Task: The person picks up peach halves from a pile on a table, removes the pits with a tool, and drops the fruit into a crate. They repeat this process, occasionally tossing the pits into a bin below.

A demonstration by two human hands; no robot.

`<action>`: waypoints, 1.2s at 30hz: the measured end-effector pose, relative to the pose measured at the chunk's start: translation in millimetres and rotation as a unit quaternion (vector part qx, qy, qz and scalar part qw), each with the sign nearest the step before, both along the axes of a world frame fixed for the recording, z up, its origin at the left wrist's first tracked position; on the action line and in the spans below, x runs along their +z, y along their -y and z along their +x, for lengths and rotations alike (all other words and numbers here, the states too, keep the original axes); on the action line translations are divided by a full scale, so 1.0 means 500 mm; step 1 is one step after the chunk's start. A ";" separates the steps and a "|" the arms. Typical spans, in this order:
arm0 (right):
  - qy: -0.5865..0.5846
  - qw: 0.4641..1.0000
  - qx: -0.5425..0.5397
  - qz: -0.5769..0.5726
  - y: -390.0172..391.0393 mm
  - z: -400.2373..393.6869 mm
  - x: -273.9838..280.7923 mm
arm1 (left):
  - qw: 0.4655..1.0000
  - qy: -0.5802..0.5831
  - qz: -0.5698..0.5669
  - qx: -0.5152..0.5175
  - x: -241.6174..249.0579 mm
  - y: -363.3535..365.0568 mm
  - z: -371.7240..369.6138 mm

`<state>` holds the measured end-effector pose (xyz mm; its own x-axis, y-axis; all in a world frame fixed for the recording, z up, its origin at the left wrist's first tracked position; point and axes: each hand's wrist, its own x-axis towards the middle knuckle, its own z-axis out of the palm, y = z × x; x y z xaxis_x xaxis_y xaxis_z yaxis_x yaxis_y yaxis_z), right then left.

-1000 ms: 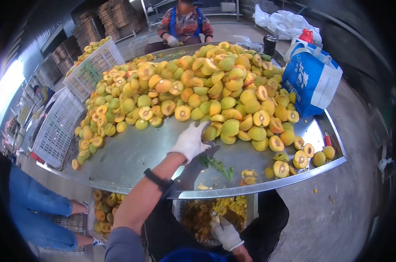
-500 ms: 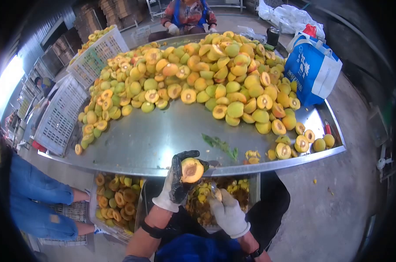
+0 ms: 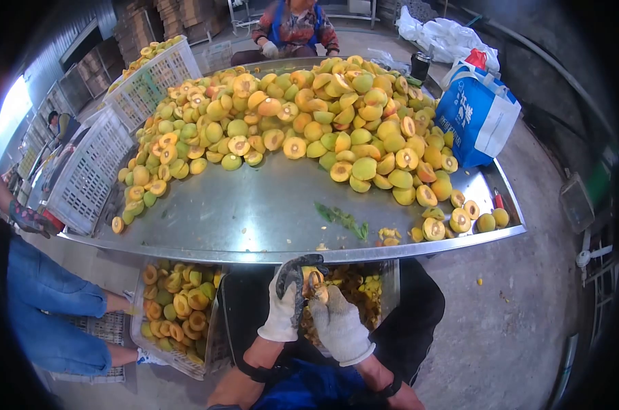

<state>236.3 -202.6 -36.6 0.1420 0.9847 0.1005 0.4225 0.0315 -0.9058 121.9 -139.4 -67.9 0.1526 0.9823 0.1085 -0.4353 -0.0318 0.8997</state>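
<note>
My left hand point(image 3: 287, 295), in a white glove with black over the fingers, holds a halved yellow fruit point(image 3: 311, 278) just below the table's front edge. Against the fruit's cut face my right hand point(image 3: 338, 324), in a white glove, works with its fingers closed round a small tool point(image 3: 320, 292), mostly hidden by the glove. Beneath both hands stands a crate point(image 3: 389, 292) with dark and yellow fruit scraps. Many fruit halves point(image 3: 296, 147) are heaped on the metal table point(image 3: 255, 198) ahead.
A crate of fruit halves point(image 3: 186, 301) stands at lower left. Leaves point(image 3: 344, 220) lie on the table; a blue-white bag point(image 3: 475, 116) and black cup point(image 3: 420, 65) are on its right. White crates point(image 3: 89, 174) line the left. People are opposite and at left, one hand point(image 3: 36, 220) near a crate.
My two hands have come together at the fruit, which has tilted away from view. At left, a co-worker's gloved hand has come into view. The camera's view has shifted slightly.
</note>
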 end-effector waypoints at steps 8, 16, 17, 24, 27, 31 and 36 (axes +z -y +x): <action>0.092 0.995 0.020 -0.012 -0.004 0.011 -0.004 | 0.994 0.030 -0.097 -0.037 -0.003 -0.019 0.003; 0.080 0.996 0.023 -0.026 -0.008 0.004 -0.044 | 0.999 -0.012 -0.029 0.013 -0.027 -0.014 0.014; 0.084 0.996 0.024 -0.016 -0.008 0.002 -0.049 | 0.999 -0.027 -0.020 0.015 -0.030 -0.016 0.013; 0.101 0.991 0.091 -0.004 -0.001 0.011 -0.044 | 0.990 -0.084 -0.071 -0.092 -0.015 -0.036 -0.026; 0.052 0.995 0.088 -0.009 0.006 0.007 -0.063 | 0.981 -0.095 -0.047 -0.163 0.022 -0.050 -0.031; -0.117 0.991 0.067 -0.004 0.004 -0.009 -0.058 | 0.979 -0.134 -0.022 -0.151 0.008 -0.050 -0.040; -0.420 0.850 0.153 -0.278 0.008 0.016 -0.019 | 0.979 -0.141 -0.031 -0.145 -0.002 -0.044 -0.049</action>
<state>244.3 -206.4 -46.1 -0.3377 0.8508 -0.4026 -0.3321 -0.5079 -0.7948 97.6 -117.4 -69.1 0.4412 0.8967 -0.0364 -0.1511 0.1142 0.9819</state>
